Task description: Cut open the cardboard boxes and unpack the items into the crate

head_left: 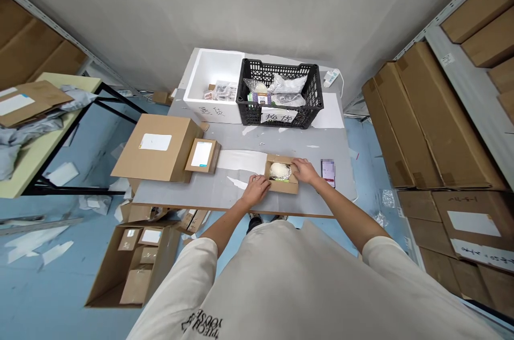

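Observation:
A small open cardboard box (287, 188) lies on the grey table in front of me. Inside it is a whitish rounded item (280, 170) in what looks like clear wrapping, with a bit of yellow-green beside it. My left hand (257, 190) grips the box at its lower left side, fingers bent together. On the right side, my right hand (305, 170) holds the box's edge, its fingertips partly over the rim. A phone (328, 173) with a lit screen rests to the right of my right hand.
A black plastic crate (280, 110) with bagged goods and a white foam box (214, 110) stand at the table's back. Two closed cartons, one large (160, 150) and one small (203, 156), sit left. Stacked cartons (453, 115) line the right; an open carton (160, 270) stands on the floor.

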`<state>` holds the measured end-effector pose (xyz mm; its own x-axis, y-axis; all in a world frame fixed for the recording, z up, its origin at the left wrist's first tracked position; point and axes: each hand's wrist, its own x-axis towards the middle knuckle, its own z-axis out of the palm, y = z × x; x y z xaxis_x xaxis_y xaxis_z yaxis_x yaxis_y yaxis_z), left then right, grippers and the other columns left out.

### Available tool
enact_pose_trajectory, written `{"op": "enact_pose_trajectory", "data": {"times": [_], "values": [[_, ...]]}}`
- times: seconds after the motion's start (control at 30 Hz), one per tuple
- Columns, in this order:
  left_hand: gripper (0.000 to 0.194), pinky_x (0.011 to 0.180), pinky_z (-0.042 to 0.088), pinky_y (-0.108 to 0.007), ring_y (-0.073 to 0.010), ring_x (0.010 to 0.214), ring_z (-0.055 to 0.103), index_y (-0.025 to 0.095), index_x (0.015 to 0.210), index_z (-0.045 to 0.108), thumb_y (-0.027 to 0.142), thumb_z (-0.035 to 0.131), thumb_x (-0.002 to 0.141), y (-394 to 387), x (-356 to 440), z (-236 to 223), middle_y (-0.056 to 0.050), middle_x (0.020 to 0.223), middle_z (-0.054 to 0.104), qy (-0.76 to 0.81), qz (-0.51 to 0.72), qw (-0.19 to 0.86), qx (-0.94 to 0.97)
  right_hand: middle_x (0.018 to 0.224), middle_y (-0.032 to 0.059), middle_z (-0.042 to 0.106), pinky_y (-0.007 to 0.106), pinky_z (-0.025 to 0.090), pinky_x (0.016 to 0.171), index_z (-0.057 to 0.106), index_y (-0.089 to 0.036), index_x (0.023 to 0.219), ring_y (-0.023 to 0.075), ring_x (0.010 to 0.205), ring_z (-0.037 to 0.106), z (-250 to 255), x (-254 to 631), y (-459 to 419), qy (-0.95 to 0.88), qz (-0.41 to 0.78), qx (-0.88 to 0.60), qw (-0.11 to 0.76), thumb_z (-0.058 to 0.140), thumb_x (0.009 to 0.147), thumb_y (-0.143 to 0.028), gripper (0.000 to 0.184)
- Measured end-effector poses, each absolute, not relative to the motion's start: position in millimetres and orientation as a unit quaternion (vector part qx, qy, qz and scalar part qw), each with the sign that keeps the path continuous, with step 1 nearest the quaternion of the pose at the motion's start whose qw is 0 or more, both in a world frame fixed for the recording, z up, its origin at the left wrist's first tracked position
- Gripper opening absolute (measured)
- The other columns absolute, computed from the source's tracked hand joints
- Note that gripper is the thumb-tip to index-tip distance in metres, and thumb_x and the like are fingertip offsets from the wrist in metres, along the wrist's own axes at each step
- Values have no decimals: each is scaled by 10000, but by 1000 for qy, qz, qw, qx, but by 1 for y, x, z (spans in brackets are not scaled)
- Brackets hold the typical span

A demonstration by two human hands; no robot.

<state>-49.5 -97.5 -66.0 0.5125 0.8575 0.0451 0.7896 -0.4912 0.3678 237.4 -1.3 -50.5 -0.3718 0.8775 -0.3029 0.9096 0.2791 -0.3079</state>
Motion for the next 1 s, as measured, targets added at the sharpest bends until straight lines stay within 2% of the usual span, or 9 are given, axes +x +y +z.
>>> {"op": "enact_pose_trajectory", "data": {"times": [0.07,0.13,0.2,0.37,0.5,0.63,0.73,0.87,1.0], "values": [[267,1071,341,-465,-271,1264,495,250,1217,616,229,473,992,-94,-47,-64,-112,1256,594,502,101,160,844,1521,112,502,427,388,1046,534,-195,1402,322,1298,458,-50,231,-8,795,-206,569,37,592,869,-262,540],[388,1120,310,-480,-283,1403,396,262,1304,562,181,550,924,-86,-44,-62,-117,1417,522,508,92,169,839,1523,129,488,445,386,1042,515,-185,1400,335,1295,446,-50,223,-14,790,-190,582,37,585,873,-269,537],[500,1154,275,-490,-280,1471,324,275,1356,521,149,585,876,-78,-41,-60,-106,1486,483,502,79,180,842,1515,148,481,464,378,1043,503,-180,1393,346,1292,435,-50,214,-19,781,-169,600,36,581,876,-278,532],[596,1146,283,-488,-288,1463,336,264,1436,450,175,598,866,-69,-41,-59,-125,1479,493,500,56,188,844,1479,179,472,492,344,1060,478,-179,1387,367,1283,407,-53,198,-27,766,-127,629,36,632,844,-342,587],[636,1142,276,-504,-305,1447,339,286,1489,401,186,579,886,-70,-42,-59,-137,1446,505,488,41,167,856,1458,187,469,492,343,1061,461,-162,1402,365,1272,403,-53,189,-27,755,-124,642,48,644,810,-320,640],[633,1135,280,-516,-314,1435,336,297,1481,410,181,575,881,-68,-40,-59,-132,1437,502,489,37,161,857,1454,180,482,467,370,1061,444,-161,1448,363,1286,411,-51,192,-21,742,-173,647,41,636,794,-315,699],[639,1134,280,-524,-323,1426,336,310,1475,414,190,587,872,-67,-40,-60,-127,1442,495,493,35,166,853,1491,146,484,421,377,1094,398,-164,1512,333,1334,409,-48,213,-15,753,-244,610,0,618,798,-323,764],[652,1112,299,-525,-337,1408,342,315,1474,414,187,593,861,-65,-41,-63,-131,1432,499,489,27,166,856,1540,119,469,403,372,1124,367,-172,1561,275,1379,427,-46,252,-17,779,-279,561,-33,531,785,-188,793],[664,1105,302,-528,-349,1388,351,326,1460,423,197,623,839,-59,-41,-64,-129,1438,492,483,22,176,857,1629,111,355,495,288,1164,436,-226,1543,318,1457,319,-46,270,-27,812,-212,543,17,547,744,-109,815]]}}
